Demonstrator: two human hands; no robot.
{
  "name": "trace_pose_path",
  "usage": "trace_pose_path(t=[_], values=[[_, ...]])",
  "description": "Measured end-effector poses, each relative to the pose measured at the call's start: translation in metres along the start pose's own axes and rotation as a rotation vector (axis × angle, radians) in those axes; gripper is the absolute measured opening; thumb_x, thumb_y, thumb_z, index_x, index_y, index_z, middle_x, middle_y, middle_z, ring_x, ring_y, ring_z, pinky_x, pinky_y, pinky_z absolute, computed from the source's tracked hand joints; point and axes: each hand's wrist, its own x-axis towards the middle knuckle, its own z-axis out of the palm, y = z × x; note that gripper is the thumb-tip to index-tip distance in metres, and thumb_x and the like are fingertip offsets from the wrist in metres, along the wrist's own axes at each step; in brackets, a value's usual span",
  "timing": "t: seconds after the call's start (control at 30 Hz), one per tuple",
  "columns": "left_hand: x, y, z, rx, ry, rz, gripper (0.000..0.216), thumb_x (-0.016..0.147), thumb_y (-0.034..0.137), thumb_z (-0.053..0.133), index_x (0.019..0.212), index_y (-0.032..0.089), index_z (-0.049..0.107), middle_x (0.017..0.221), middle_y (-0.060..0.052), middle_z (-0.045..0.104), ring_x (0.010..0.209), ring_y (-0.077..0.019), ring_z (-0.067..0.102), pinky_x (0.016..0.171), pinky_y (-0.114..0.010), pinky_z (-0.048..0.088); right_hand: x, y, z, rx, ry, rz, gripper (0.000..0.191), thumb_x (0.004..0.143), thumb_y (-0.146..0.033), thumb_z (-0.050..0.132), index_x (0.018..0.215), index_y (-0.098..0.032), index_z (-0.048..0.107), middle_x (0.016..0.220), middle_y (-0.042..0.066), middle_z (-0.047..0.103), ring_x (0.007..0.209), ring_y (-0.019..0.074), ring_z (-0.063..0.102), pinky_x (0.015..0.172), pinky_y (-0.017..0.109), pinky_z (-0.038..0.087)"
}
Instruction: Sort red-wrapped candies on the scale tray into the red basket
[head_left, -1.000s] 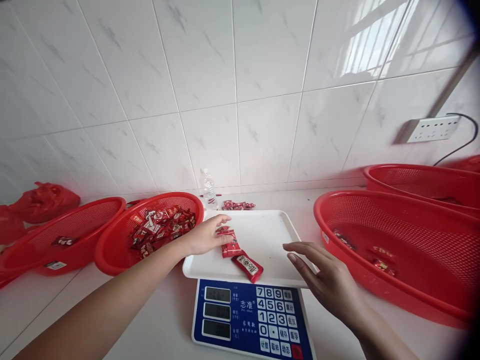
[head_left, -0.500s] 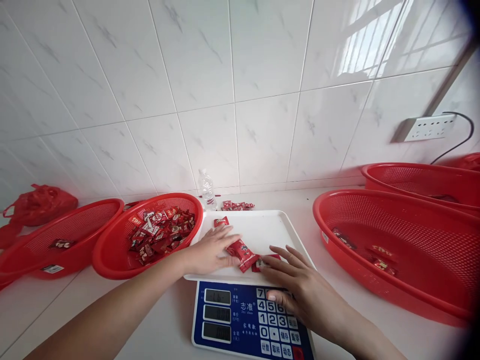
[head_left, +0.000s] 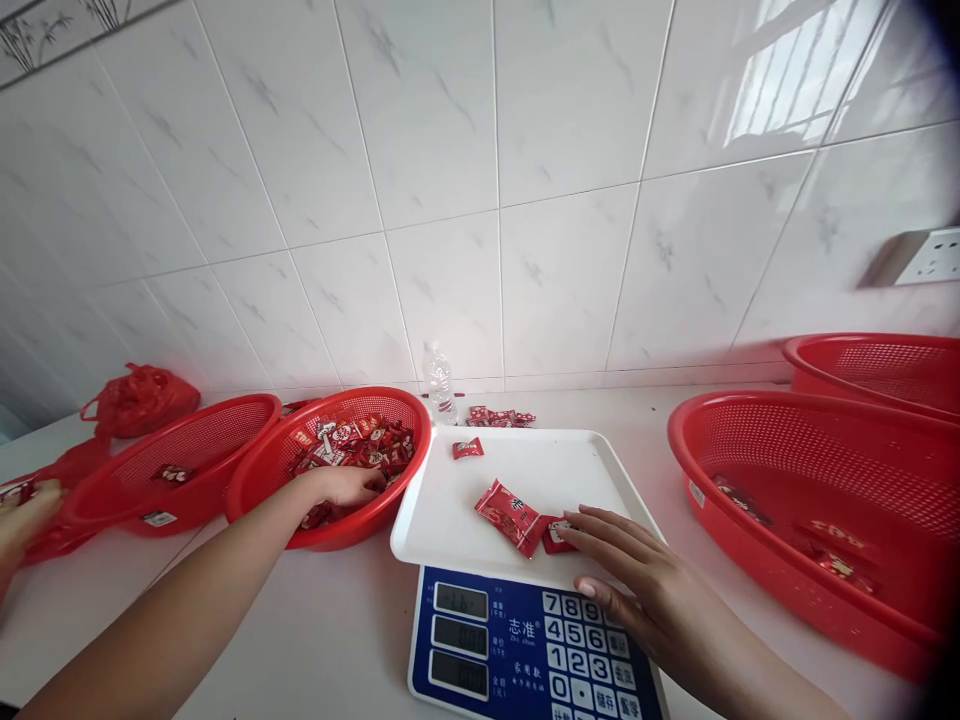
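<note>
My left hand [head_left: 351, 486] reaches over the rim of a red plastic basket [head_left: 251, 497] and down among many small red snack packets [head_left: 358, 432]. Its fingers bend downward and the tips are buried, so any grip is hidden. My right hand [head_left: 637, 560] lies with fingers stretched at the near right of a white tray [head_left: 442, 540] on a blue digital scale [head_left: 517, 640]. Its fingertips touch a small red packet [head_left: 553, 537]. Beside that lies a larger red packet [head_left: 510, 515], and a small one [head_left: 468, 449] sits toward the tray's far left.
A clear plastic bottle [head_left: 439, 388] and several red packets [head_left: 499, 416] stand behind the tray. More red baskets flank it, one at right [head_left: 750, 405] and one at left [head_left: 210, 420]. Another person's hand [head_left: 30, 515] is at the left edge. A red bag [head_left: 154, 400] lies by the wall.
My left hand has left the packets on the tray and moved left into the basket. My right hand stays near the tray's edge. The view has turned left, bringing another person's hand in.
</note>
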Motion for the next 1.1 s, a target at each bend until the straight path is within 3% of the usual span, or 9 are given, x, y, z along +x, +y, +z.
trace_pose_path(t=[0.2, 0.37, 0.5, 0.7, 0.9, 1.03, 1.1], values=[[-0.001, 0.003, 0.003, -0.074, -0.104, -0.038, 0.036, 0.060, 0.038, 0.065, 0.093, 0.025, 0.067, 0.079, -0.004, 0.071, 0.074, -0.0243, 0.065, 0.059, -0.028, 0.047, 0.001, 0.001, 0.001, 0.030, 0.024, 0.012, 0.035, 0.090, -0.038, 0.051, 0.122, -0.026, 0.062, 0.124, 0.008, 0.063, 0.118, 0.0282, 0.056, 0.092, 0.048, 0.053], [0.002, 0.002, 0.003, -0.102, -0.123, -0.069, 0.027, 0.050, 0.022, 0.066, 0.077, 0.023, 0.066, 0.064, -0.003, 0.065, 0.058, -0.0231, 0.061, 0.049, -0.028, 0.042, 0.002, 0.000, 0.002, 0.038, 0.037, 0.018, 0.034, 0.091, -0.037, 0.050, 0.121, -0.026, 0.062, 0.123, 0.008, 0.064, 0.115, 0.0276, 0.058, 0.091, 0.046, 0.054], [0.001, -0.002, 0.000, -0.192, -0.084, -0.069, 0.015, 0.052, 0.021, 0.065, 0.064, 0.021, 0.057, 0.051, 0.001, 0.055, 0.048, -0.0185, 0.054, 0.044, -0.026, 0.038, 0.001, 0.001, 0.001, 0.032, 0.029, 0.016, 0.035, 0.091, -0.036, 0.049, 0.121, -0.025, 0.062, 0.124, 0.008, 0.064, 0.114, 0.0268, 0.059, 0.090, 0.045, 0.055], [0.000, 0.000, -0.009, -0.371, 0.023, -0.003, 0.029, 0.057, 0.034, 0.072, 0.072, 0.020, 0.052, 0.061, 0.002, 0.057, 0.055, -0.0156, 0.054, 0.048, -0.024, 0.040, 0.000, 0.000, -0.001, 0.045, 0.025, 0.023, 0.034, 0.091, -0.035, 0.050, 0.121, -0.026, 0.062, 0.124, 0.008, 0.063, 0.114, 0.0263, 0.059, 0.091, 0.044, 0.054], [-0.009, 0.043, -0.017, -0.529, 0.209, 0.203, 0.033, 0.079, 0.052, 0.054, 0.088, 0.021, 0.051, 0.081, 0.000, 0.059, 0.068, -0.0135, 0.056, 0.057, -0.023, 0.044, 0.001, 0.000, -0.001, 0.062, 0.032, 0.014, 0.033, 0.091, -0.035, 0.050, 0.121, -0.026, 0.062, 0.124, 0.008, 0.063, 0.114, 0.0259, 0.059, 0.090, 0.043, 0.055], [-0.020, 0.089, -0.003, -0.570, 0.158, 0.372, 0.031, 0.084, 0.045, 0.052, 0.107, 0.024, 0.051, 0.104, -0.004, 0.062, 0.094, -0.0174, 0.060, 0.080, -0.029, 0.048, 0.002, -0.002, -0.002, 0.050, 0.042, 0.014, 0.034, 0.092, -0.035, 0.048, 0.121, -0.025, 0.062, 0.123, 0.008, 0.064, 0.113, 0.0261, 0.060, 0.089, 0.043, 0.055], [-0.023, 0.109, 0.011, -0.466, 0.103, 0.471, 0.039, 0.084, 0.040, 0.056, 0.118, 0.025, 0.049, 0.120, -0.007, 0.059, 0.111, -0.0213, 0.056, 0.095, -0.035, 0.043, 0.002, -0.003, -0.003, 0.049, 0.046, 0.007, 0.034, 0.092, -0.035, 0.049, 0.120, -0.024, 0.062, 0.122, 0.009, 0.064, 0.112, 0.0263, 0.060, 0.089, 0.042, 0.056]])
